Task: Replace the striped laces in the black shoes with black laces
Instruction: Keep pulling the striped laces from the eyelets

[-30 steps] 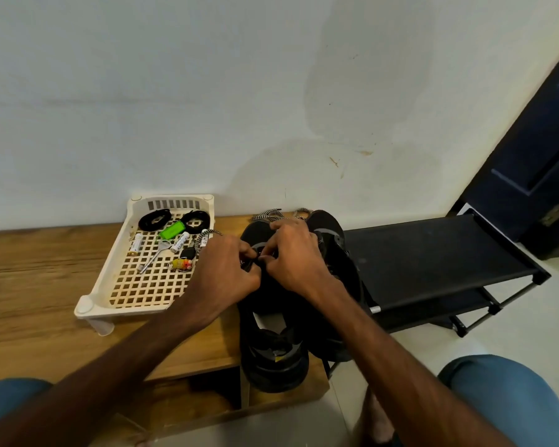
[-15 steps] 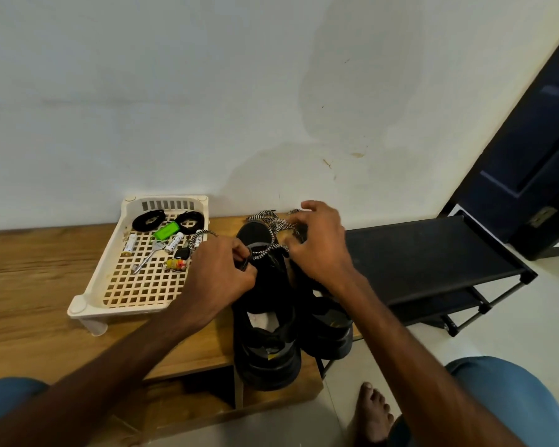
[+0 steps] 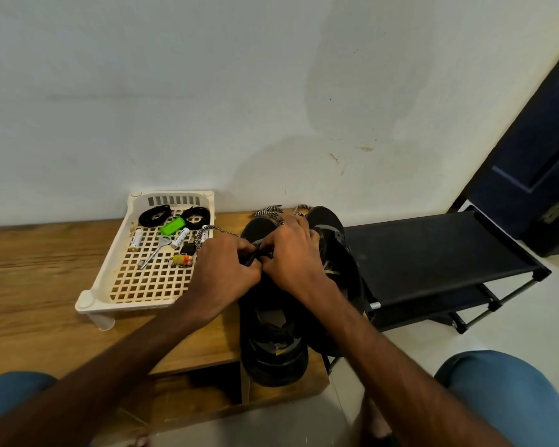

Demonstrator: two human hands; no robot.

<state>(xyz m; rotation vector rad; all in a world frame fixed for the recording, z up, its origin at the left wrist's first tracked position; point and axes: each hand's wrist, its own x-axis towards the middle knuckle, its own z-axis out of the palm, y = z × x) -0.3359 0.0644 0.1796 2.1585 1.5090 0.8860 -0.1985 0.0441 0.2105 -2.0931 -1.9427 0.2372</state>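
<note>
The black shoes (image 3: 271,369) stand side by side at the right end of the wooden bench (image 3: 29,285), toes toward the wall (image 3: 207,91) and heels at the near edge. Striped laces (image 3: 271,209) lie loose past the toes. One strand trails left into the tray (image 3: 91,298).

Both hands meet over the lacing of the left-side shoe. The left hand (image 3: 226,269) has a narrow grip, with curled fingers pinching at the lace area. The right hand (image 3: 292,256) touches it knuckle to knuckle, also curled and pinching. What sits inside each grip is largely hidden — it appears to be the striped laces.

The black laces (image 3: 154,216) lie as two coils at the far end of the cream lattice tray, just left of the shoes. Beside them are a green tag (image 3: 173,226), batteries (image 3: 137,238) and small metal items.

A black shoe rack (image 3: 433,259) stands to the right of the bench, lower than it — a dark door (image 3: 536,156) lies beyond.
</note>
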